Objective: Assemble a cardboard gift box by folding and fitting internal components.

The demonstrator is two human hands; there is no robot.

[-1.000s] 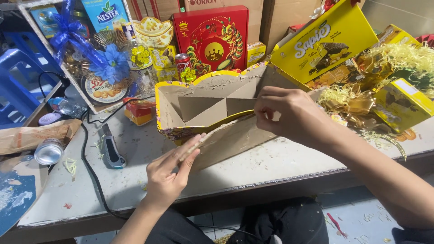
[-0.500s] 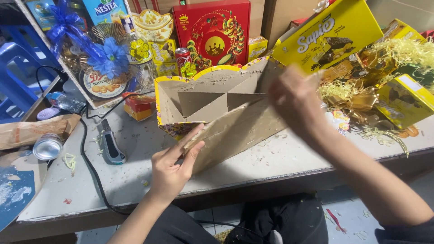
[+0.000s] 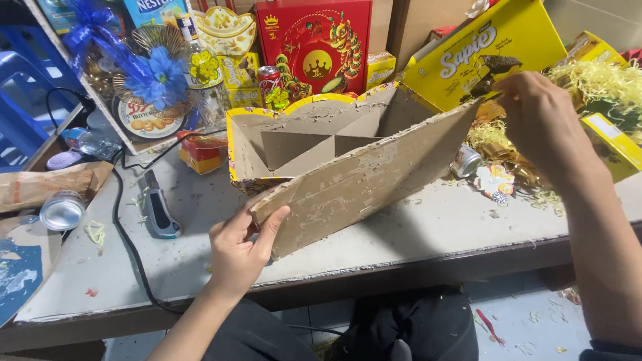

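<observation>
A brown cardboard panel [image 3: 364,179] with torn glue marks slants across the table front. My left hand [image 3: 242,246] grips its lower left corner. My right hand [image 3: 538,117] pinches its upper right corner, lifted higher. Behind the panel stands an open yellow-rimmed cardboard gift box [image 3: 304,130] with cardboard dividers inside.
On the grey table [image 3: 428,230] lie a glue gun [image 3: 159,210] with a black cord, a tin can [image 3: 61,210], a small red box [image 3: 200,152], a big red box [image 3: 314,43], yellow cartons [image 3: 481,50], a gift basket with a blue bow [image 3: 137,77] and shredded yellow paper [image 3: 602,80].
My right hand has swung the panel's upper end up and to the right, away from the box. My left hand stays on the lower corner.
</observation>
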